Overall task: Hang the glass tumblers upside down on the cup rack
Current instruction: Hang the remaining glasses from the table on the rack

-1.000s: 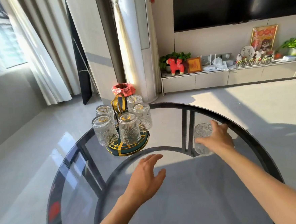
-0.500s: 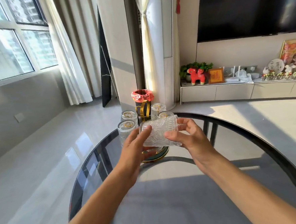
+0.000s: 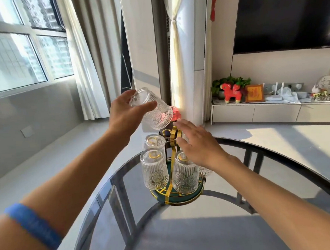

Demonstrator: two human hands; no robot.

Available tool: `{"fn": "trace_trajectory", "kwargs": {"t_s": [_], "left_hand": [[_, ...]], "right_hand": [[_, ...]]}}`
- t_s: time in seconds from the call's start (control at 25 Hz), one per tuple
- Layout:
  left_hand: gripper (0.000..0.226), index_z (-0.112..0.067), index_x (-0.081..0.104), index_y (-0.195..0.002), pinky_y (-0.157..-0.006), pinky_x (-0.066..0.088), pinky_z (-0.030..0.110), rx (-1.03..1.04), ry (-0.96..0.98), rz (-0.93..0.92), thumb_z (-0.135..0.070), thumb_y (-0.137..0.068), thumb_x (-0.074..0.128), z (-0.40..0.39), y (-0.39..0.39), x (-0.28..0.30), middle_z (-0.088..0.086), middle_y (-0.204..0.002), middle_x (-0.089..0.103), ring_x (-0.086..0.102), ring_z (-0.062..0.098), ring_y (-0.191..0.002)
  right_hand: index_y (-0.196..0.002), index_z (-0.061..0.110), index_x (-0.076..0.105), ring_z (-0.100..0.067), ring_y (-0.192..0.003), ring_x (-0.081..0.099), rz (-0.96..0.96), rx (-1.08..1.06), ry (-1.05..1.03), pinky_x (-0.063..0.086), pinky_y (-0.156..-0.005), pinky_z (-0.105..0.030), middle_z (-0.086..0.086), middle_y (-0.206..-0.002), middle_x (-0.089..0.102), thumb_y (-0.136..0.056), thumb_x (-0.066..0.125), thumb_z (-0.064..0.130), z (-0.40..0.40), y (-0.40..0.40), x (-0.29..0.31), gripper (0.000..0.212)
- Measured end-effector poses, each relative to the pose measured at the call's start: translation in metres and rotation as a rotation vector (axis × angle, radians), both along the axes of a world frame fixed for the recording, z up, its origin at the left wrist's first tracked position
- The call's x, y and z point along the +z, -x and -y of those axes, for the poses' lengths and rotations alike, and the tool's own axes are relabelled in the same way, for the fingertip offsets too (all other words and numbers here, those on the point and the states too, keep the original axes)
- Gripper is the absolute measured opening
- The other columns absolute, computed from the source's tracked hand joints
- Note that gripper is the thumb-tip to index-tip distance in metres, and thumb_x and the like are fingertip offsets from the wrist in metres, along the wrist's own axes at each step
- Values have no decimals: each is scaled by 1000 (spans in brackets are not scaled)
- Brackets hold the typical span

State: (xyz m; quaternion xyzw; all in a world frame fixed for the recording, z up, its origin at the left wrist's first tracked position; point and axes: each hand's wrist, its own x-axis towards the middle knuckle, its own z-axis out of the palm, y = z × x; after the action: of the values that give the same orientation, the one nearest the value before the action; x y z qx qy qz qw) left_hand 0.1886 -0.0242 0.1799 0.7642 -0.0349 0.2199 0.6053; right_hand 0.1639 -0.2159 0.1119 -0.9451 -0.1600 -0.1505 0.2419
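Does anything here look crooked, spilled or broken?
Nothing is spilled or broken. The only thing askew is the tumbler in the left hand: it is held tilted in the air above the rack, not yet hung. The hung glasses sit upside down, and the right hand is open by the rack's gold handle.

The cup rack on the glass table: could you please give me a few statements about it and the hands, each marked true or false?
1. The left hand holds a glass tumbler above the cup rack. True.
2. The held tumbler already hangs on a peg. False: it is tilted in the air, clear of the rack.
3. The right hand grips a second tumbler. False: it is open, fingers spread, by the rack's gold handle.
4. Several tumblers hang upside down on the rack. True.
5. The rack stands on the floor. False: it stands on the round glass table.
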Motion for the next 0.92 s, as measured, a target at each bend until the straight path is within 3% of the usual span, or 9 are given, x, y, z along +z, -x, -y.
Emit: {"fn": "trace_trajectory", "kwargs": {"t_s": [0.16,0.28,0.4,0.6,0.72,0.92], "left_hand": [[86,-16,59,-134,-94,54,49,29,-333,-44,-32,-56,93,16,-51,-7,5,-134,62,63,26,-110],[82,-14,60,-132,-91,47,33,-8,-491,-71,-30,-58,92,31,-76,-18,6,-132,65,56,16,-104],[78,-11,61,-130,-84,42,30,-33,-644,-85,-28,-61,91,43,-90,-33,9,-128,66,59,23,-110],[63,-8,63,-127,-85,47,30,-35,-844,-121,-12,-67,81,49,-105,-58,12,-125,69,63,26,-108],[48,-8,66,-122,-75,43,27,-50,-927,-140,-11,-74,70,51,-112,-67,10,-121,70,59,19,-93],[34,-6,64,-114,-70,40,30,-75,-1013,-171,-16,-81,62,56,-114,-74,16,-114,69,59,26,-91]], "right_hand": [[-147,29,31,-27,-138,31,-17,13,105,29,-107,-51,8,-159,26,-96,35,24,2,-23,-9,51],[-145,29,36,-27,-134,37,36,9,114,30,-105,-52,8,-156,34,-92,37,22,4,-23,-9,53],[-143,29,37,-29,-129,42,54,22,114,33,-103,-52,7,-154,36,-90,37,19,3,-20,-7,54],[-145,27,34,-30,-130,41,40,19,103,34,-106,-52,5,-156,34,-91,37,20,1,-17,-8,55],[-145,27,33,-30,-130,42,48,17,102,35,-105,-52,4,-155,35,-90,38,22,0,-18,-9,55],[-146,28,33,-28,-130,42,33,3,101,35,-105,-50,6,-156,34,-89,38,25,-1,-18,-9,58]]}}
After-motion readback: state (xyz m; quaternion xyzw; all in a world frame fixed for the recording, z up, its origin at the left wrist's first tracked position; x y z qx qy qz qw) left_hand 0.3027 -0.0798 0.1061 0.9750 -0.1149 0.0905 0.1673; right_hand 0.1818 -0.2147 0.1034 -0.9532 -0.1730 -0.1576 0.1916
